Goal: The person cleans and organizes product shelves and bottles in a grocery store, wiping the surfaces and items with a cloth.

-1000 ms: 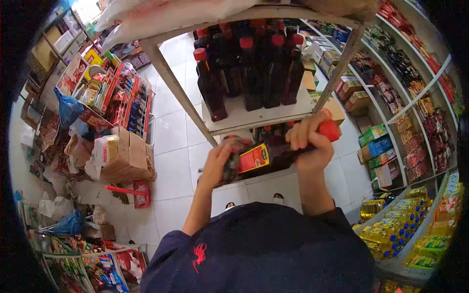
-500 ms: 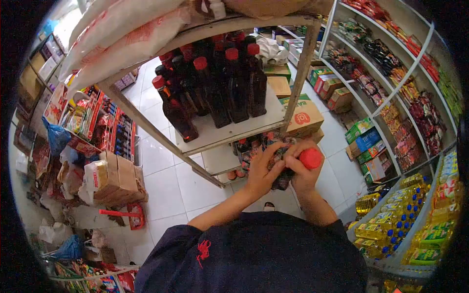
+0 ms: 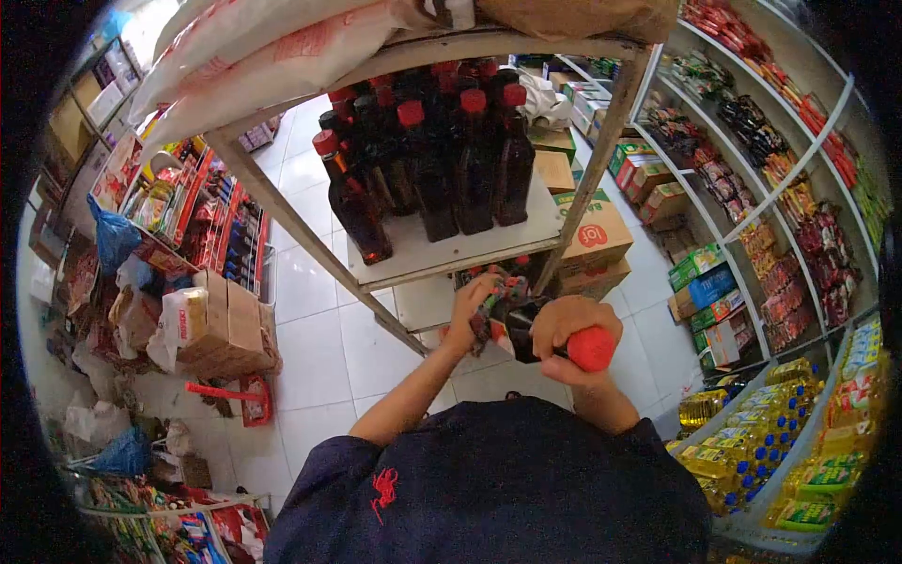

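My right hand [image 3: 573,334] is wrapped around the upper part of a dark bottle [image 3: 521,331] with a large red cap [image 3: 591,349]. The bottle is tilted, its cap toward me and its body pointing left, with a pale label edge near the lower end. Beside the bottle's far end, my left hand [image 3: 467,310] is closed on a crumpled, dark patterned cloth [image 3: 483,324]. In front of me, several dark bottles [image 3: 432,193] with red or black caps stand upright on a white shelf [image 3: 460,254], just beyond my hands.
White sacks [image 3: 272,66] lie on top of the shelf frame. Cardboard boxes [image 3: 597,230] stand behind it on the tiled floor [image 3: 319,352]. Packet-filled shelves [image 3: 752,160] and yellow oil bottles [image 3: 742,442] line the right. A carton [image 3: 225,324] and a red dustpan [image 3: 254,401] are left.
My left hand has moved left and away from the bottle's neck with the cloth. My right hand has tipped the bottle, so its dark side now shows. The view has shifted slightly.
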